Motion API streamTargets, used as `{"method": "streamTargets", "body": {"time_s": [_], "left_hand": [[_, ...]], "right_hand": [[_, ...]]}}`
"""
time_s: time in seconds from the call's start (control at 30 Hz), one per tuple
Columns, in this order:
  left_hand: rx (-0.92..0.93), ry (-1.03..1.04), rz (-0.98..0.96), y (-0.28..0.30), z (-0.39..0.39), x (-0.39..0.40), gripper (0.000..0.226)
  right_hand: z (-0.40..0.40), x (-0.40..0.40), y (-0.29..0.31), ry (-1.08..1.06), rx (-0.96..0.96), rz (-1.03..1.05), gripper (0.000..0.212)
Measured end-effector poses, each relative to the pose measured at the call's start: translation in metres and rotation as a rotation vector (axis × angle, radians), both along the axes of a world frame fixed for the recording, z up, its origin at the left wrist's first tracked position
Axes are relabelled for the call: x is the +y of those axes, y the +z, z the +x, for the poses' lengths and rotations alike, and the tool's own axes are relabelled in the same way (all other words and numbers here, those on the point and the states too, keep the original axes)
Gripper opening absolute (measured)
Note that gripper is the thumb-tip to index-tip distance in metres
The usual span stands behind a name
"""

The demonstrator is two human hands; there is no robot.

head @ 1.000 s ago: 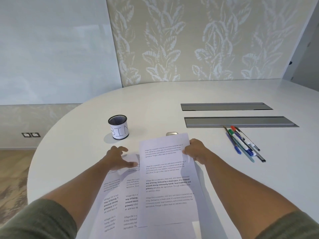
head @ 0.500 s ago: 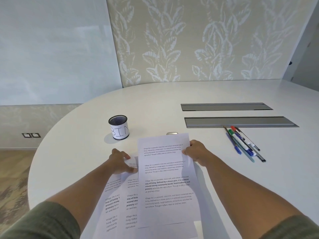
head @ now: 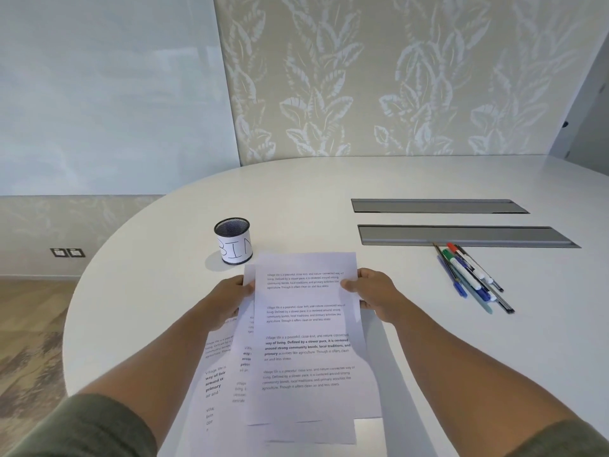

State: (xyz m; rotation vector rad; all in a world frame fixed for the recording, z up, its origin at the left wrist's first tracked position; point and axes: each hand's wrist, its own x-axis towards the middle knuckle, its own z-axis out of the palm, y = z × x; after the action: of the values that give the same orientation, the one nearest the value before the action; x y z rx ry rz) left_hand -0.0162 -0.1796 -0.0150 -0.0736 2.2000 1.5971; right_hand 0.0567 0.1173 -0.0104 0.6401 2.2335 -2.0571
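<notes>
Several printed white sheets [head: 306, 328] are held above the white table [head: 329, 186], overlapping unevenly. My right hand [head: 375, 296] pinches the right edge of the top sheet, thumb on its printed face. My left hand [head: 230, 298] grips the left edge of a second sheet [head: 247, 338] that sits just behind the top one. Another printed sheet [head: 214, 384] lies lower, on the table to the left and partly under my left forearm.
A black mesh cup [head: 233, 240] with a paper label reading "BIN" stands beyond the sheets on the left. Several pens and markers [head: 471, 275] lie at the right. Two grey cable-slot covers [head: 461, 235] are set into the table behind them.
My left hand has lifted a second sheet off the table and brought it up behind the top sheet. The right hand has stayed in place with its sheet.
</notes>
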Motion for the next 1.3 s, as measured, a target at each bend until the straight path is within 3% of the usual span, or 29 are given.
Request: {"method": "streamTargets", "body": {"time_s": [0.2,0.3,0.43,0.6,0.73,1.03,1.2,1.3], "left_hand": [[-0.099,0.015,0.274,0.007,0.003,0.005,0.021],[-0.107,0.008,0.311,0.01,0.005,0.006,0.023],[-0.108,0.144,0.318,0.011,0.005,0.003,0.024],[-0.048,0.309,0.129,0.008,0.001,-0.021,0.026],[0.009,0.265,-0.179,-0.001,0.003,-0.054,0.052],[-0.071,0.118,-0.633,-0.001,0.019,-0.082,0.104],[-0.007,0.089,-0.731,-0.004,0.023,-0.079,0.089],[-0.007,0.07,-0.654,-0.007,0.019,-0.081,0.061]], "right_hand": [[0.0,-0.009,0.002,0.046,0.09,-0.036,0.03],[0.0,-0.013,0.004,0.06,0.109,-0.048,0.033],[-0.001,-0.017,0.006,0.042,0.128,0.017,0.04],[-0.005,-0.021,0.007,0.039,0.174,0.063,0.04],[-0.009,-0.02,0.004,0.047,0.177,0.11,0.027],[-0.017,-0.029,0.0,0.047,0.173,0.098,0.027],[-0.018,-0.034,0.0,0.057,0.17,0.123,0.029],[-0.018,-0.033,-0.001,0.051,0.177,0.053,0.029]]}}
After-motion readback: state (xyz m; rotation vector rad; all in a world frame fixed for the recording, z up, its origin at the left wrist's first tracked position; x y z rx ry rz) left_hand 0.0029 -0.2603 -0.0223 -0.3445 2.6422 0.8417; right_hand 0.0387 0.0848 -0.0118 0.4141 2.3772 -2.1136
